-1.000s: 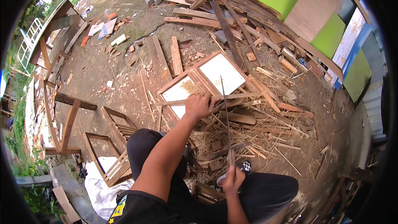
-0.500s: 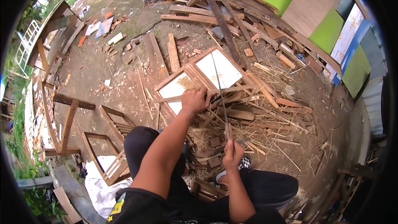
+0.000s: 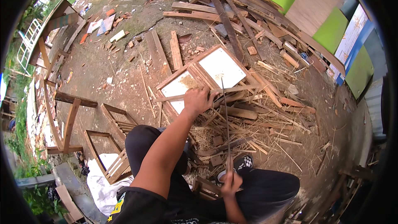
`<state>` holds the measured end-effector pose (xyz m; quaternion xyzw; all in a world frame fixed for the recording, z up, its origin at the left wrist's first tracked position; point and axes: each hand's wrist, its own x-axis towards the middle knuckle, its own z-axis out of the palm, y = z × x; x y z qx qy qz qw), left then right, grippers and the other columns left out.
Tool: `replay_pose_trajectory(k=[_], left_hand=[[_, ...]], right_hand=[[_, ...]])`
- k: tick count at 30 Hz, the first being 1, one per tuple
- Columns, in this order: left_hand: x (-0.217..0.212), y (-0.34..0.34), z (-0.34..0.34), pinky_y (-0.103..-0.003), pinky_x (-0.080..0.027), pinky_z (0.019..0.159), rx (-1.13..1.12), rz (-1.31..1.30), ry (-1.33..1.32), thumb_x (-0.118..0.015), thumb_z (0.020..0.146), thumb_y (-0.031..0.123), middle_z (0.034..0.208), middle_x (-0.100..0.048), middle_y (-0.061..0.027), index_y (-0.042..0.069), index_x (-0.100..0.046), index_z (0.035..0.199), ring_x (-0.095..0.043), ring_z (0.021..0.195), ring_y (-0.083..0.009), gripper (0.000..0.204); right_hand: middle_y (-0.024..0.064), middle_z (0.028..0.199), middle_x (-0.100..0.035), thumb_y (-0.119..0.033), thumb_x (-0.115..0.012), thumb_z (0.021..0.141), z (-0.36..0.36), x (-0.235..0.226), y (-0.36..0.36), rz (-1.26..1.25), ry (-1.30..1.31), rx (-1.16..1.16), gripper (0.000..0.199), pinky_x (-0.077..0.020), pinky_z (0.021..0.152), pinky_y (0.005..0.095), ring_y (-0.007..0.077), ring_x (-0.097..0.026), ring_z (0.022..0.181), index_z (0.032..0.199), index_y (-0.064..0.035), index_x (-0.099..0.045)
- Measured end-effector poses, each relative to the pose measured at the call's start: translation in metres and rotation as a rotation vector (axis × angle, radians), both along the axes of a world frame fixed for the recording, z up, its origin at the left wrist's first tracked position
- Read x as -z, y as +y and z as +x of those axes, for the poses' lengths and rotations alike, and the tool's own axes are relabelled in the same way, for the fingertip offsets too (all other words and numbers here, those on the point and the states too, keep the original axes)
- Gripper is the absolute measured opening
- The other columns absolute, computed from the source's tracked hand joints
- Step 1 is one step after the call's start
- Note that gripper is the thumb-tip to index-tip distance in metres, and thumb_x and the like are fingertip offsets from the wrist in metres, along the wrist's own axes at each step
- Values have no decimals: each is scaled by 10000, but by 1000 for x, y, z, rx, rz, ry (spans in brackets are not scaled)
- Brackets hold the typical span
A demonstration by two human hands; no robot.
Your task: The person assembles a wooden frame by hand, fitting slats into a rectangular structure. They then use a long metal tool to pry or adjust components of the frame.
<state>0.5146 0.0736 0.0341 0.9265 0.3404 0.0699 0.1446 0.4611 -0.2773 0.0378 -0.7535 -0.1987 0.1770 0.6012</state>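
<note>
My left hand (image 3: 198,100) presses down on a thin wooden strip (image 3: 232,89) lying across a wooden frame with two white panels (image 3: 222,67). My right hand (image 3: 230,183) is close to my body, shut on the handle of a long thin blade (image 3: 226,120) that points up and away toward the frame. The blade's tip reaches near the strip, just right of my left hand. Below the hands lies a heap of wood slivers and straw (image 3: 244,135). My knees in dark trousers and a checkered shoe (image 3: 244,164) sit at the bottom.
Planks and boards (image 3: 215,12) are piled at the back. Green and plain panels (image 3: 319,0) lean at the right. Empty wooden frames (image 3: 110,141) and a trestle (image 3: 62,116) stand on the dirt to the left. A white sack (image 3: 103,182) lies by my left knee.
The view has shifted slightly. My left hand stays on the strip over the frame; my right hand has moved the blade a little, keeping it upright.
</note>
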Motion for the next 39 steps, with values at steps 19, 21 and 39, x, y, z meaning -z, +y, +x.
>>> replay_pose_trajectory(k=[19,21,39], left_hand=[[10,0,-1,-456,-579,718,23,-5,10,-437,1047,609,808,-745,-177,85,-734,946,-751,741,-331,611],[1,-3,0,-456,-578,722,16,-38,22,-445,1044,604,804,-743,-176,85,-733,935,-751,745,-332,604],[4,-1,-1,-461,-585,714,18,-4,45,-468,1024,633,786,-744,-174,126,-755,989,-752,737,-347,584]], right_hand=[[35,569,-452,-283,-494,1081,59,-14,73,-23,-14,-22,497,-313,515,344,153,-444,506,660,-20,-490],[20,562,-433,-264,-482,1081,28,-11,34,-57,-99,-7,488,-299,506,334,136,-426,498,654,-26,-482],[48,578,-507,-240,-540,1063,52,-7,70,-20,-27,-30,419,-341,496,335,151,-472,504,723,4,-559]])
